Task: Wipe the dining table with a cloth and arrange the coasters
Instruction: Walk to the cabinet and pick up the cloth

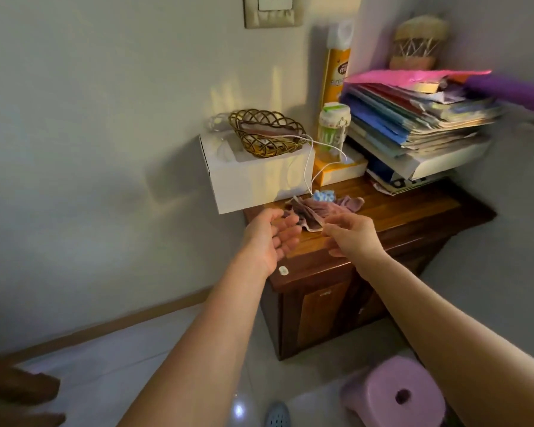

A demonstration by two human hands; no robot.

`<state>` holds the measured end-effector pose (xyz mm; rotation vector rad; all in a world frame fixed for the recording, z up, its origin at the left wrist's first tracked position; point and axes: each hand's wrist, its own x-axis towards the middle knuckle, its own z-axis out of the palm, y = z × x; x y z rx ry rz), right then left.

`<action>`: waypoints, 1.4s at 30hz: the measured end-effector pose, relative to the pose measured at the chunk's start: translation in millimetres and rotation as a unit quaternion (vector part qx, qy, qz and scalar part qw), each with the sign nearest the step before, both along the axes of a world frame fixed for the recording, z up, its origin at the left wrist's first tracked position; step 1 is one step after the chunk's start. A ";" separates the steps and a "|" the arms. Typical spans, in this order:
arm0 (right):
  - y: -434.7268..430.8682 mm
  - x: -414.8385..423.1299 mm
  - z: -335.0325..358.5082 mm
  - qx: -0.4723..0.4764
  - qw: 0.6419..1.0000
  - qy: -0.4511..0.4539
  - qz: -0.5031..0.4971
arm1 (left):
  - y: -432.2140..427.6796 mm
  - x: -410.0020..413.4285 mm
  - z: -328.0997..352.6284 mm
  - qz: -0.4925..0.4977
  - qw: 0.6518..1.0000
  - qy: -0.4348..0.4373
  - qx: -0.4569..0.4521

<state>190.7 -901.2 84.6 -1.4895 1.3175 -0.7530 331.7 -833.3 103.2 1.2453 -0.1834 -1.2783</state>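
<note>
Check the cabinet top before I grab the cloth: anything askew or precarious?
The white box juts out past the wooden cabinet's left edge, with a wicker basket on top and a white cable trailing down its front. The stack of folders is ragged and overhangs its base. The cloth lies crumpled.

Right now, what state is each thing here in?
cloth, crumpled on the cabinet
left hand, open, beside the cloth
right hand, pinching the cloth's edge
bottle, upright, capped
basket, upright on white box
cabinet doors, shut
</note>
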 end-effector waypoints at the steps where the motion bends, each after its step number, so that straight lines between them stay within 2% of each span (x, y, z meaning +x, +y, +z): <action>1: -15.7 6.4 -7.6 -0.009 0.999 0.033 0.001 | -13.8 4.9 -5.6 -0.001 1.000 0.006 0.010; 6: -79.0 36.7 -38.2 -0.062 0.969 0.238 0.027 | -71.3 25.6 -31.1 -0.008 0.998 0.041 0.045; 11: -112.5 53.2 -58.6 -0.133 0.873 0.462 0.085 | -101.3 44.5 -49.1 -0.004 0.995 0.079 0.053; 13: -122.9 54.8 -62.0 -0.157 0.860 0.479 0.082 | -107.5 52.5 -54.1 0.000 0.995 0.080 0.053; 16: -134.7 55.7 -57.4 -0.182 0.879 0.436 0.061 | -112.5 61.9 -57.1 0.011 0.996 0.073 0.052; 18: -138.6 56.7 -52.1 -0.168 0.887 0.422 0.084 | -112.8 62.9 -56.9 0.017 0.996 0.075 0.051; 20: -137.5 59.5 -50.9 -0.154 0.862 0.464 0.137 | -111.1 60.6 -55.1 0.016 0.996 0.078 0.050; 22: -134.9 60.8 -56.4 -0.190 0.809 0.529 0.174 | -107.2 58.6 -53.1 0.017 0.995 0.079 0.049; 23: -134.9 60.0 -58.9 -0.210 0.796 0.539 0.177 | -104.8 58.8 -52.0 0.021 0.995 0.080 0.048; 24: -134.9 59.0 -59.1 -0.221 0.802 0.529 0.171 | -101.6 59.4 -50.6 0.025 0.996 0.077 0.046; 28: -132.9 54.2 -42.3 -0.171 0.921 0.341 0.082 | -86.6 60.9 -45.8 0.040 0.997 0.061 0.041; 31: -131.6 54.2 -15.0 -0.165 0.956 0.240 0.035 | -77.4 54.9 -41.1 0.039 0.997 0.048 0.040; 36: -119.6 57.7 51.5 -0.183 0.983 0.013 0.029 | -63.8 37.3 -30.0 0.032 0.999 0.031 0.030; 39: -103.0 62.5 81.1 -0.192 0.978 -0.072 0.038 | -54.1 21.4 -16.1 0.022 0.999 0.029 0.017; 42: -84.4 70.6 99.5 -0.172 0.973 -0.143 0.051 | -44.5 9.9 1.8 0.020 0.997 0.069 -0.027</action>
